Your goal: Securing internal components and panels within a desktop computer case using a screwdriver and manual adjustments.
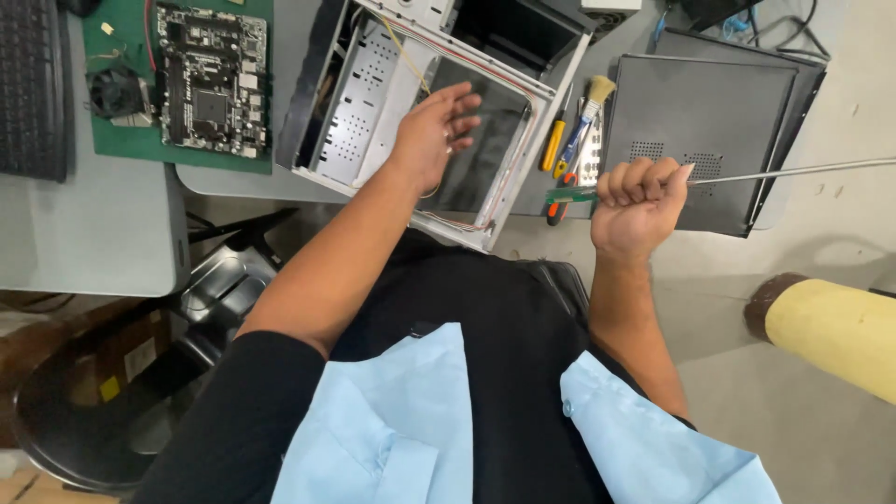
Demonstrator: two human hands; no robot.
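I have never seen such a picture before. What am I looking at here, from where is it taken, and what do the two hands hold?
There is one picture, taken by a camera worn on a person's head and looking down, so you see their own arms and lap. No machine is at work, only two bare hands. The left hand is open and hovers over an open computer case lying on the grey table; it holds nothing. The right hand is closed in a fist around a long thin metal rod that points to the right. Also on the table are a circuit board on a green mat, a small fan, a keyboard, a brush, screwdrivers and a dark case panel.
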